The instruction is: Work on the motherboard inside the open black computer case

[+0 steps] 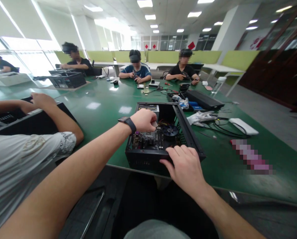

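Note:
An open black computer case lies on its side at the table's near edge, its inside facing up. Over its motherboard is my left hand, with a watch on the wrist. Thumb and fingers pinch a small flat light-grey piece, partly hidden, whose kind I cannot make out. Right of the board sits a round black fan; a silver power supply is at the far left corner. My right hand grips the near right rim of the case, fingers over the top and thumb against the outer side.
The green table carries a black tool case, white gloves, cables and a white box to the right. At left, a co-worker's arms reach over another black case. Several people sit across the table.

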A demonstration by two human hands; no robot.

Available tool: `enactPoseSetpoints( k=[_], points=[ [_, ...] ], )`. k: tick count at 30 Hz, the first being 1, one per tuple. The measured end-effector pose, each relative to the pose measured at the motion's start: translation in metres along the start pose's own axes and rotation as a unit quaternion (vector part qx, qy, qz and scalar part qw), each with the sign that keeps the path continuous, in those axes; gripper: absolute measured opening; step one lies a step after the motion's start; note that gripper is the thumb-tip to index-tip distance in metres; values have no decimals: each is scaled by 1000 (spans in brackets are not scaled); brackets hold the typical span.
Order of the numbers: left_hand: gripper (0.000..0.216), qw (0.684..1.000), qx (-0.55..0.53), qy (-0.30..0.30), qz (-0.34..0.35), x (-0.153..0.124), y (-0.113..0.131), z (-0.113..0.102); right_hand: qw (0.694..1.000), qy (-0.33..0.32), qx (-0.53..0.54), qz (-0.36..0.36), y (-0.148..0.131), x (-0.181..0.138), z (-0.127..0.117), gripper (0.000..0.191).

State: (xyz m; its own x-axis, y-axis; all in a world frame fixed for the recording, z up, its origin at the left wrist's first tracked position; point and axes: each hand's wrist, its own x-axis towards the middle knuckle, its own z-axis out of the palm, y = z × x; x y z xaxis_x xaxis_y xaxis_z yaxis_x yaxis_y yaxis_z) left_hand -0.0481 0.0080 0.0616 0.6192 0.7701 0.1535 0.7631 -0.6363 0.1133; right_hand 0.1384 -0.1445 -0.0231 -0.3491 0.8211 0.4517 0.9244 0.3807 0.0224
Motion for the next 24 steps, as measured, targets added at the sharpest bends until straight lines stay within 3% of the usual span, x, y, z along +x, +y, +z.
enactPoseSetpoints(
  k=[6,15,19,24],
  points=[
    [25,981,97,-164,45,5,20,41,997,31,76,5,-19,-58,-24,17],
    [38,939,161,-304,17,11,38,66,994,52,93,7,-25,-76,-27,20],
    [37,924,171,-341,14,15,35,74,993,59,98,16,-26,-76,-26,20],
    [43,923,176,-341,3,19,28,80,993,57,102,26,-27,-76,-25,19]
  ],
)
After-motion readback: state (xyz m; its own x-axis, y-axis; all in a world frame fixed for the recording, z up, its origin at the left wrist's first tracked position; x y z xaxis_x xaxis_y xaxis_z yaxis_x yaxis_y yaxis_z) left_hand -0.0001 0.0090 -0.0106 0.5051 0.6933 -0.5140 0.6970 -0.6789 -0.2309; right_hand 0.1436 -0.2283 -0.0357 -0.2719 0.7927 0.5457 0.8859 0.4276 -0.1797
